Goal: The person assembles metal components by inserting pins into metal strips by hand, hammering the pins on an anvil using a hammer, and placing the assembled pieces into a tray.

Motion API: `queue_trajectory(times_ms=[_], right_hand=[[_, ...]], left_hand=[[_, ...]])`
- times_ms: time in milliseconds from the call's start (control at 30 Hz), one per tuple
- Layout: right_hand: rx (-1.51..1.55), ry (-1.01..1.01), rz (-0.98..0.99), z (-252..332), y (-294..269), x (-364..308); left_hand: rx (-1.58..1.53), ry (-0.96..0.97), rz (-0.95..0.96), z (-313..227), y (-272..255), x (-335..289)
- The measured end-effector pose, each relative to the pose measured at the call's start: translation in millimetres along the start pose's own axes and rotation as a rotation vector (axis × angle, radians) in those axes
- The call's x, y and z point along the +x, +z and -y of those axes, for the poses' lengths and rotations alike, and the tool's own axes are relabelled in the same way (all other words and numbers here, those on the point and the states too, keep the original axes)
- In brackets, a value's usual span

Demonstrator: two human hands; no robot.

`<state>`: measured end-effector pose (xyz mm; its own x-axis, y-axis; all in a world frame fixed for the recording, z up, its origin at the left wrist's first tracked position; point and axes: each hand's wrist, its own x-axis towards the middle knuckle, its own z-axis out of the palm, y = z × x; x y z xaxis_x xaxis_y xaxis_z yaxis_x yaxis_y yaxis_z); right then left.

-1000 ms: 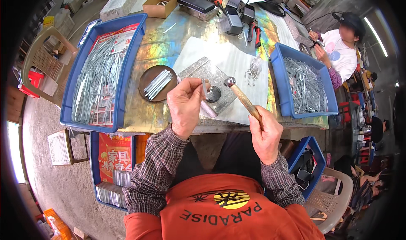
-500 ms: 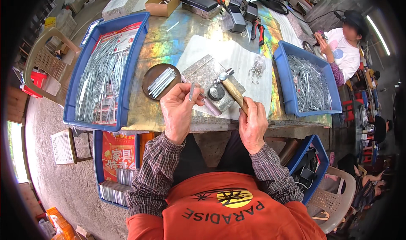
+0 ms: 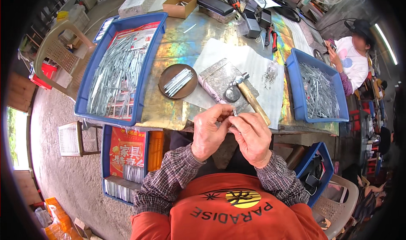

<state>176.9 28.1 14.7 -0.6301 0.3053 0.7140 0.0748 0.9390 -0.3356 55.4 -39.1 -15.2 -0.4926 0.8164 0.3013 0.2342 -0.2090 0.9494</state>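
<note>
My left hand (image 3: 211, 131) and my right hand (image 3: 255, 139) meet in front of the table's near edge. Both are closed in a fingertip pinch on a small metal strip (image 3: 235, 112), mostly hidden by the fingers. Just beyond them, a hammer (image 3: 252, 98) with a wooden handle lies across a grey stone block (image 3: 218, 74), its handle reaching toward my right hand. Beside the hammer head sits a dark round metal piece (image 3: 231, 94). To the left, a round brown dish (image 3: 189, 90) holds a bundle of similar metal strips.
Long metal strips fill a blue tray (image 3: 151, 70) on the left; another blue tray (image 3: 297, 87) on the right holds more metal pieces. Small parts (image 3: 269, 76) lie on white paper. Pliers (image 3: 274, 41) and black adapters (image 3: 252, 25) are farther back. Another person (image 3: 357, 56) sits at far right.
My right hand has let go of the hammer, which now rests on the block, and has joined my left hand at the strip. The view has shifted slightly.
</note>
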Motion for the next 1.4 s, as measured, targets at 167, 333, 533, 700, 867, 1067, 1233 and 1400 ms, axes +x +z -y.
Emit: queue_trajectory(times_ms=[167,333,533,700,867,1067,1233,1400], right_hand=[[0.062,0.058,-0.029,3.1,1.6,3.4],[0.214,0.21,0.012,5.2,-0.4,11.3],[0.733,0.776,0.145,2.5,0.7,8.2],[0.752,0.798,0.029,9.2,9.5,0.5],[0.701,0.819,0.112,3.3,3.1,-11.5],[0.587,0.783,0.174,5.0,8.0,-21.9],[0.586,0.802,0.214,5.5,8.7,-22.7],[0.596,0.846,0.243,4.0,4.3,-25.9]], left_hand=[[0.007,-0.014,0.037,-4.0,-7.8,-3.3],[0.157,0.156,0.08,-5.4,-18.3,-2.0],[0.313,0.293,0.145,-2.2,-34.8,-5.4],[0.473,0.302,0.031,13.4,-59.3,7.4],[0.791,0.268,-0.254,49.6,-95.1,34.4],[1.091,0.287,-0.358,79.1,-101.9,50.4],[1.183,0.156,-0.296,81.5,-99.7,48.4],[1.053,0.395,-0.315,54.9,-107.5,35.7]])
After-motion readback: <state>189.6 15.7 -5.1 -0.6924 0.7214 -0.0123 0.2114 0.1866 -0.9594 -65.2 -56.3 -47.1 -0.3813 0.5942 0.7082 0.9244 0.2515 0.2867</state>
